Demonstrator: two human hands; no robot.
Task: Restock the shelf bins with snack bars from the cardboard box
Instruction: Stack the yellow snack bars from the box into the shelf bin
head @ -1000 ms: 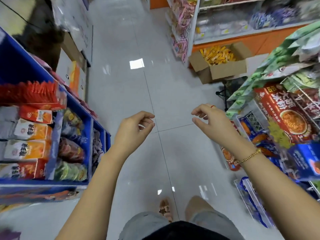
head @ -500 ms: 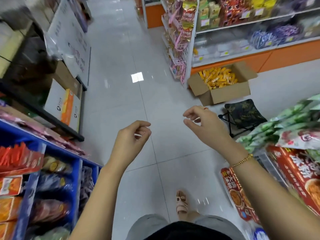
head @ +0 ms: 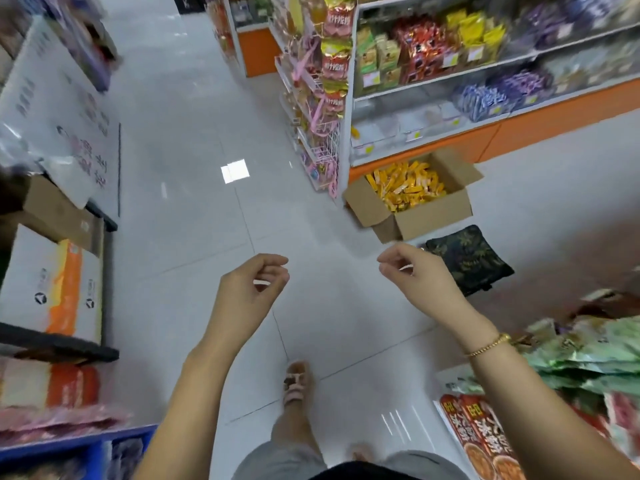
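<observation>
An open cardboard box [head: 429, 216] stands on the floor ahead to the right, filled with several yellow-orange snack bars [head: 405, 187]. Directly behind it runs the orange-based shelf with clear bins [head: 398, 128] on its lowest level. My left hand [head: 249, 289] hangs in mid-air over the floor, fingers loosely curled, holding nothing. My right hand [head: 412, 275] is raised the same way, loosely curled and empty, a short way in front of the box. A gold bracelet circles the right wrist.
A dark patterned folding stool [head: 467, 258] sits just right of the box. A pink wire rack [head: 315, 140] of hanging snacks caps the shelf's end. Boxes on a black shelf [head: 55, 289] line the left; red cartons and green packets [head: 588, 358] crowd the near right. My sandalled foot [head: 298, 382] steps forward.
The view has swung up and moved forward along the aisle, so the box and shelf are nearer and larger. Both hands stay raised, loosely curled and empty.
</observation>
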